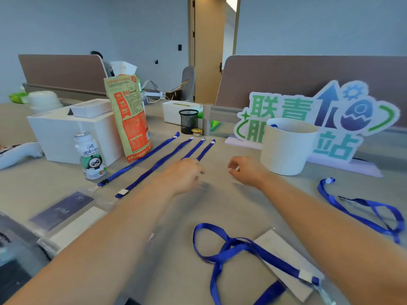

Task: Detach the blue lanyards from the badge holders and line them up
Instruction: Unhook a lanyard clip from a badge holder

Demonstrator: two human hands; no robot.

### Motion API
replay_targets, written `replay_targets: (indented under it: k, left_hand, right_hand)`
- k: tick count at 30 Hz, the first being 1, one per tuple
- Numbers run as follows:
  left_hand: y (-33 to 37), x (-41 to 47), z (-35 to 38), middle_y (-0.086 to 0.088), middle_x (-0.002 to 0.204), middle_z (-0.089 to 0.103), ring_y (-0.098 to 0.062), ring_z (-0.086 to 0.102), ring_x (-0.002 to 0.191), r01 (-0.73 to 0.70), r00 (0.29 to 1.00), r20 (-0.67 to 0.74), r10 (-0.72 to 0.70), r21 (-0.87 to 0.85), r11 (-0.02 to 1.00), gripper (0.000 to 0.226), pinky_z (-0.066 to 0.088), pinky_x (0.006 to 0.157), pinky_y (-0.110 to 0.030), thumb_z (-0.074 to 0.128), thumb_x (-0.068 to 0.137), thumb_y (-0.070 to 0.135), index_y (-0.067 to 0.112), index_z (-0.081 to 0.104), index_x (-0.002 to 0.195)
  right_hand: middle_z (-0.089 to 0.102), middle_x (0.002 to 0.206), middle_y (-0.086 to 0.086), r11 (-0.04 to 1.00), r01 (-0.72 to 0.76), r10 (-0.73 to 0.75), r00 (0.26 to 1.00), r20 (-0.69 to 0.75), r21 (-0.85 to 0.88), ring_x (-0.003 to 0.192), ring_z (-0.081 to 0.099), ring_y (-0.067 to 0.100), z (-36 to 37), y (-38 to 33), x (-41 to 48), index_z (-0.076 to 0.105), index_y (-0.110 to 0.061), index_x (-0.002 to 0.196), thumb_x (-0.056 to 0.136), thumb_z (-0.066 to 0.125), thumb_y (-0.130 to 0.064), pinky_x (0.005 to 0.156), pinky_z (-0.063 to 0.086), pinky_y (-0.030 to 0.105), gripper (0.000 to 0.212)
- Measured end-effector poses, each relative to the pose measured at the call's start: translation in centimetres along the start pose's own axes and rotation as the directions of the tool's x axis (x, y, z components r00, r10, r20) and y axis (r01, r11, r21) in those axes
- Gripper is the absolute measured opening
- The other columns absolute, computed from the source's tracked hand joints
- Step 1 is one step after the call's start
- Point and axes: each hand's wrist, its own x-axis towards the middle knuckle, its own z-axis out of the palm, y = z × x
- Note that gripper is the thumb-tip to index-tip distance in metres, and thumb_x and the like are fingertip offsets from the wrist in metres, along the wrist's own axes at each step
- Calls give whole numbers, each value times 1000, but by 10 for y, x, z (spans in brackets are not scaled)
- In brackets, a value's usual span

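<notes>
Four lanyards point(154, 167) are lying straight and side by side on the table point(220, 205), each running from 7 o'clock to 1 o'clock, with their far ends nearly level. The person's left hand point(184, 175) is reaching palm down over the near ends of the two rightmost strips, fingers curled. Those ends are hidden, so it cannot be told whether the hand is gripping them. The right hand point(246, 170) is hovering just beside it at 3 o'clock, with its thumb and curled fingers close together. Motion blur is hiding whether it is pinching anything.

At 6 o'clock from the hands, a looped lanyard point(231, 244) is lying twisted across a badge holder point(271, 241), its end reaching the holder's right corner. At 4 o'clock, well apart, a tangled lanyard point(363, 209) is sprawling near the table's right edge. Two more holders point(63, 209) are lying at 8 o'clock, just beside the near ends of the left strips.

A white cup point(288, 146) is standing at 2 o'clock from the right hand, in front of a green and blue sign point(319, 113). A snack bag point(130, 119), a drink bottle point(92, 157) and a white box point(66, 133) are standing at 10 o'clock. A mesh pot point(188, 121) is standing at 12 o'clock, beyond the strips' far ends.
</notes>
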Motion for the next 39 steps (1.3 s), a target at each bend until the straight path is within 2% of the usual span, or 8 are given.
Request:
replay_targets:
  k: [8, 13, 16, 22, 24, 28, 36, 39]
  left_hand:
    - [90, -21, 7, 1, 114, 60, -15, 54, 103, -172, 983, 47, 177, -83, 982, 26, 45, 87, -30, 52, 91, 31, 21, 62, 113]
    - [129, -26, 25, 1, 127, 48, -18, 47, 117, -277, 939, 182, 293, -110, 955, 60, 42, 98, -36, 55, 81, 59, 27, 48, 130]
    - [138, -28, 34, 1, 127, 46, -19, 42, 122, -283, 927, 208, 313, -163, 945, 65, 38, 103, -38, 59, 76, 63, 30, 46, 131]
    - [147, -24, 32, -2, 128, 43, -19, 39, 120, -225, 933, 239, 269, -196, 954, 61, 36, 105, -36, 65, 75, 56, 22, 50, 123]
    - [149, -22, 30, -2, 127, 41, -19, 39, 119, -188, 938, 252, 236, -199, 962, 63, 36, 103, -33, 66, 74, 56, 18, 49, 121]
    - [156, -16, 30, -4, 123, 40, -21, 40, 116, -130, 947, 271, 175, -177, 976, 69, 38, 99, -31, 66, 72, 60, 13, 49, 120]
    - [174, 6, 37, -7, 132, 45, -24, 48, 118, -23, 971, 223, 81, -252, 967, 66, 39, 95, -32, 64, 79, 52, 15, 43, 130]
    - [182, 17, 40, -15, 118, 59, -29, 55, 107, 71, 978, 209, -30, -192, 979, 63, 39, 78, -29, 66, 77, 53, 5, 54, 115]
  right_hand:
    - [67, 102, 6, 998, -53, 53, 999, 6, -14, 90, 59, 19, -24, 40, -87, 67, -11, 99, 88, 58, -20, 81, 44, 24, 17]
    - [64, 94, 1, 992, -124, 124, 992, 16, -10, 85, 54, 12, -32, 68, -137, 67, -14, 96, 88, 58, -22, 77, 42, 21, 14]
    - [57, 80, -7, 991, -133, 134, 991, -10, 9, 79, 52, 12, -34, 76, -162, 67, -14, 92, 87, 58, -23, 61, 37, 16, 14]
    - [52, 69, -9, 991, -127, 126, 991, 40, 33, 67, 49, 10, -40, 74, -189, 56, -24, 68, 82, 64, -43, 66, 43, 25, 24]
    - [52, 69, -9, 989, -142, 139, 988, 70, 49, 67, 49, 9, -43, 74, -197, 56, -25, 67, 79, 67, -45, 63, 41, 21, 26]
    - [54, 71, -9, 981, -173, 163, 980, 117, 87, 65, 49, 7, -44, 81, -209, 63, -17, 77, 73, 73, -42, 61, 40, 19, 27]
    - [49, 72, -11, 963, -260, 260, 966, 17, 64, 66, 45, 4, -40, 102, -203, 59, -18, 86, 80, 68, -36, 62, 39, 19, 21]
    - [48, 73, -10, 960, -272, 273, 962, -10, 64, 66, 44, 4, -41, 109, -196, 61, -15, 92, 82, 67, -34, 60, 38, 17, 22]
